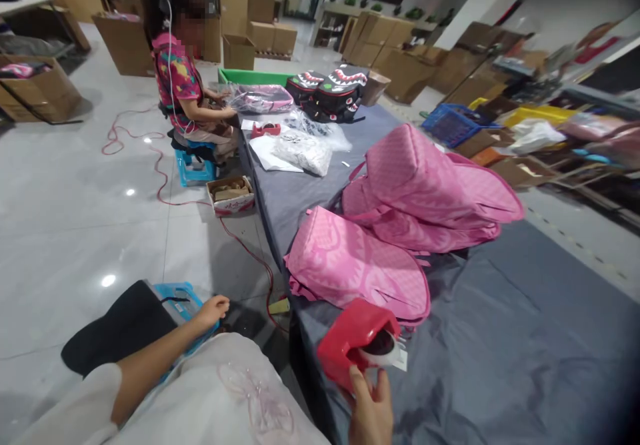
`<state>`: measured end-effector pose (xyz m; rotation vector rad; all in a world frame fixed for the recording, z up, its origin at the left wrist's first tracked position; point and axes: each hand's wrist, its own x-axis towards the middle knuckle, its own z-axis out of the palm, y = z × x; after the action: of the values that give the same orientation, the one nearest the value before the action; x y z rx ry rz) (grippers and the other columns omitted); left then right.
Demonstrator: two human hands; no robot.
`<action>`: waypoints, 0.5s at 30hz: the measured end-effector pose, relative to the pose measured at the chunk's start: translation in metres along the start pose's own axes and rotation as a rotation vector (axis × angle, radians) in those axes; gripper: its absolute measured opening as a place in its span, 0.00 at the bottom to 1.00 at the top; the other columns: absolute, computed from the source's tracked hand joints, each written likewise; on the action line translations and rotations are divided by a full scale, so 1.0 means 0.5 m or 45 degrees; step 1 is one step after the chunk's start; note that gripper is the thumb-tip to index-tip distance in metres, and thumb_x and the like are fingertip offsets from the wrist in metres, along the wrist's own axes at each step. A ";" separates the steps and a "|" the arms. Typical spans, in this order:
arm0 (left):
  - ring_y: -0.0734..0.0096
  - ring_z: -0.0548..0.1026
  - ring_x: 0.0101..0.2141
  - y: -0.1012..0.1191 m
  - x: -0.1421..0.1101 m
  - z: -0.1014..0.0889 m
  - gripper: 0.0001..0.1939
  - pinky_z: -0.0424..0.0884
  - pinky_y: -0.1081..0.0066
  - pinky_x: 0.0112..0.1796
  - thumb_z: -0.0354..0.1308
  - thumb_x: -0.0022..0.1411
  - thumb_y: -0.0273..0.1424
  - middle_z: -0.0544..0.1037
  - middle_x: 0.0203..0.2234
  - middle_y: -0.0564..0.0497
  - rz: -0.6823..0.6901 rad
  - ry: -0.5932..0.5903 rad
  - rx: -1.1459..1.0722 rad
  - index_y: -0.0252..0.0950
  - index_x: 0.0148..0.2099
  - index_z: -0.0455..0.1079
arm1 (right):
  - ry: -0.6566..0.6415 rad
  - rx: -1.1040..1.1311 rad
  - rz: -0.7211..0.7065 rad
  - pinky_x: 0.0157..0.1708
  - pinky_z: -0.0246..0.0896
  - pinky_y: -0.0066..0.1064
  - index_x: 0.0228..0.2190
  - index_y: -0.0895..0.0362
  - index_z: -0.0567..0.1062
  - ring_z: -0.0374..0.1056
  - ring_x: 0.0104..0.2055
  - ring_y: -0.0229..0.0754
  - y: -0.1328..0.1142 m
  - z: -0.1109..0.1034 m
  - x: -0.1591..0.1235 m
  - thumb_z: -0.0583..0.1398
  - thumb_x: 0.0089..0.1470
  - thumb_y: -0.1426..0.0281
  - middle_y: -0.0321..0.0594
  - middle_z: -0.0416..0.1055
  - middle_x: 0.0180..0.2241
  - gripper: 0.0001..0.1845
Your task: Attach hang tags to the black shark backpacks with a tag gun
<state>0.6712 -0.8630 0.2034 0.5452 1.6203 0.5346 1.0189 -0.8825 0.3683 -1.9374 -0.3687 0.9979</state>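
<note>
My right hand (371, 410) at the bottom edge grips a red tape dispenser (353, 343) that rests on the grey table cover (500, 338), fingers pinched at its lower side. My left hand (213, 311) reaches down to the left and rests, fingers curled, on a blue stool (176, 298) with a black cushion (120, 328). Whether it grips the stool is not clear. A flat pink backpack (357, 265) lies just beyond the dispenser. More pink backpacks (430, 192) are piled behind it.
Another person (187, 78) sits at the far end of the table handling a bagged pink item (260, 98). Black shark-print backpacks (327, 92), plastic bags (303, 148) and another red dispenser (265, 129) lie there. A red cable (160, 172) runs across the floor. Cardboard boxes (45, 88) stand around.
</note>
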 end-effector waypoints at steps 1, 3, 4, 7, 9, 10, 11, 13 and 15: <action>0.77 0.70 0.25 -0.002 0.006 -0.028 0.06 0.67 0.74 0.29 0.58 0.65 0.29 0.72 0.26 0.56 0.002 0.015 -0.010 0.31 0.43 0.70 | -0.054 0.024 -0.023 0.33 0.74 0.26 0.67 0.53 0.51 0.62 0.61 0.55 -0.023 0.033 -0.021 0.72 0.32 0.52 0.48 0.62 0.61 0.66; 0.75 0.71 0.25 -0.008 0.015 -0.072 0.07 0.66 0.74 0.29 0.58 0.62 0.29 0.73 0.25 0.55 0.000 0.040 -0.037 0.32 0.42 0.70 | -0.187 0.070 -0.094 0.36 0.74 0.27 0.67 0.51 0.52 0.59 0.63 0.55 -0.067 0.101 -0.054 0.72 0.34 0.53 0.47 0.61 0.62 0.63; 0.74 0.72 0.25 -0.011 0.018 -0.089 0.08 0.66 0.74 0.28 0.58 0.60 0.29 0.74 0.26 0.54 -0.006 0.056 -0.054 0.32 0.42 0.70 | -0.253 0.090 -0.125 0.38 0.74 0.29 0.67 0.50 0.52 0.61 0.62 0.54 -0.086 0.136 -0.064 0.72 0.35 0.54 0.47 0.62 0.61 0.62; 0.70 0.75 0.29 -0.022 0.024 -0.122 0.13 0.67 0.73 0.28 0.57 0.55 0.32 0.77 0.31 0.49 -0.045 0.117 -0.118 0.33 0.43 0.71 | -0.404 0.098 -0.150 0.40 0.75 0.35 0.68 0.52 0.50 0.69 0.55 0.52 -0.129 0.247 -0.060 0.71 0.37 0.56 0.49 0.67 0.58 0.62; 0.66 0.77 0.31 -0.032 0.025 -0.134 0.17 0.68 0.72 0.28 0.57 0.52 0.36 0.79 0.35 0.46 -0.080 0.168 -0.164 0.33 0.44 0.71 | -0.487 0.073 -0.131 0.39 0.75 0.37 0.68 0.51 0.49 0.72 0.48 0.49 -0.147 0.328 -0.029 0.71 0.37 0.56 0.48 0.68 0.55 0.62; 0.64 0.78 0.32 -0.039 0.024 -0.139 0.19 0.69 0.71 0.29 0.57 0.50 0.37 0.79 0.36 0.45 -0.098 0.194 -0.186 0.34 0.44 0.71 | -0.539 0.056 -0.120 0.38 0.75 0.38 0.67 0.50 0.49 0.73 0.45 0.48 -0.154 0.371 -0.006 0.71 0.37 0.56 0.47 0.69 0.54 0.62; 0.62 0.78 0.33 -0.045 0.022 -0.144 0.21 0.70 0.70 0.29 0.57 0.49 0.39 0.79 0.36 0.44 -0.116 0.222 -0.206 0.34 0.43 0.70 | -0.595 0.034 -0.121 0.36 0.75 0.39 0.66 0.49 0.51 0.74 0.43 0.47 -0.159 0.416 0.020 0.70 0.37 0.56 0.46 0.70 0.53 0.59; 0.58 0.79 0.35 -0.057 0.013 -0.155 0.23 0.72 0.67 0.30 0.57 0.46 0.42 0.80 0.36 0.43 -0.144 0.281 -0.244 0.34 0.43 0.70 | -0.671 -0.029 -0.156 0.35 0.75 0.38 0.62 0.49 0.59 0.74 0.42 0.46 -0.170 0.508 0.081 0.68 0.38 0.55 0.43 0.71 0.51 0.50; 0.55 0.79 0.36 -0.064 0.002 -0.169 0.25 0.73 0.65 0.31 0.56 0.44 0.45 0.80 0.37 0.43 -0.165 0.356 -0.279 0.36 0.43 0.70 | -0.687 -0.096 -0.201 0.34 0.74 0.38 0.55 0.52 0.66 0.73 0.42 0.46 -0.182 0.598 0.146 0.66 0.39 0.54 0.43 0.72 0.48 0.42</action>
<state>0.5859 -0.8903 0.1919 0.2063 1.8180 0.7048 0.8475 -0.6144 0.3260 -1.6481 -0.8591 1.4082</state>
